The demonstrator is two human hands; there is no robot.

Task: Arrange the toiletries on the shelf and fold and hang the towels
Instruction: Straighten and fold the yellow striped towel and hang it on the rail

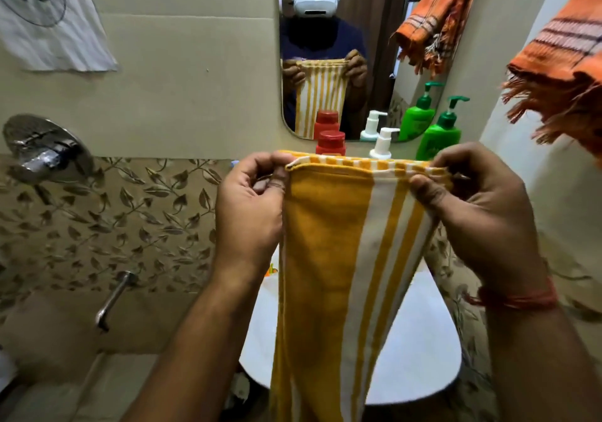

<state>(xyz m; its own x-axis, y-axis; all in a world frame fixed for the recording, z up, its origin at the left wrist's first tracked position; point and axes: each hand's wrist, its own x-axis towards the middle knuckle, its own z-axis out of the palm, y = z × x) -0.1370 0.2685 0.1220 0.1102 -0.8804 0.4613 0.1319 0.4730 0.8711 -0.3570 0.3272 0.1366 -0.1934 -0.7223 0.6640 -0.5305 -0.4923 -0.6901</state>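
A folded yellow-and-white striped towel (342, 258) is pinched at its top corners by the left hand (250, 206) and right hand (482, 206) above the white basin (420, 356), before a red-capped bottle (330, 143), white pump bottle (382, 144), green pump bottle (439, 135), an orange towel (563, 63) hung at the right, and a sheet marked "13" (49, 17).

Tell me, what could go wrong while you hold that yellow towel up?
The yellow striped towel hangs low over the white sink, so its end might dip in. It is held up right before the red-capped bottle and white pump bottle, so a swing forward might tip them. If the left hand or right hand slips, the fold opens.
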